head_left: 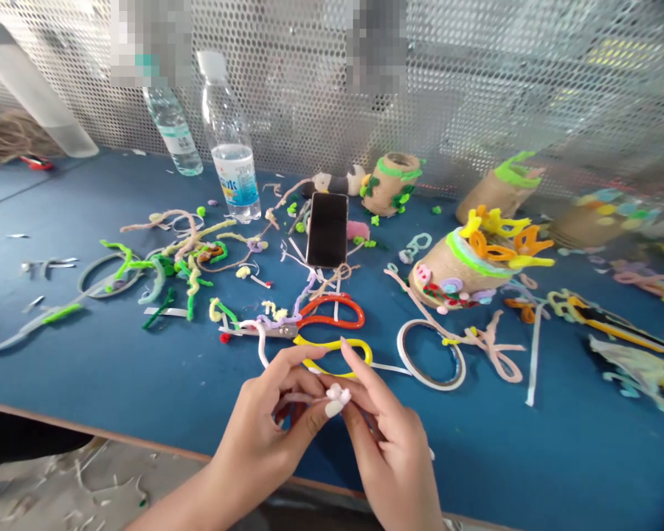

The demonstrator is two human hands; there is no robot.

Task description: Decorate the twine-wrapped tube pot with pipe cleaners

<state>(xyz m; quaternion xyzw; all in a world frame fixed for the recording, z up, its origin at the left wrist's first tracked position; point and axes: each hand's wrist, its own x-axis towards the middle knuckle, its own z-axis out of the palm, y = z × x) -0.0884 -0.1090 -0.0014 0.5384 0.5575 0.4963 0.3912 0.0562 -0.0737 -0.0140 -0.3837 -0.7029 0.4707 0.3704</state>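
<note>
Between my two hands is a pale pink pipe cleaner point(339, 395), its end curled into a small fluffy bunch. My left hand point(285, 409) pinches it between thumb and fingers, and a stem of it runs back into that palm. From the other side my right hand point(384, 428) closes thumb and fingertips on the same bunch, its index finger raised. Just beyond my fingertips lie scissors with one red and one yellow handle point(332, 312). A roll of white double-sided tape point(403, 346) rests to the right of them.
A black phone point(327, 230) lies mid-table. Two water bottles point(235, 173) stand behind, before a perforated metal panel point(299, 88). Twine-wrapped jars, one with yellow and orange loops point(465, 265), are at the right. Cut pipe cleaners point(191, 254) litter the left. The table edge is close.
</note>
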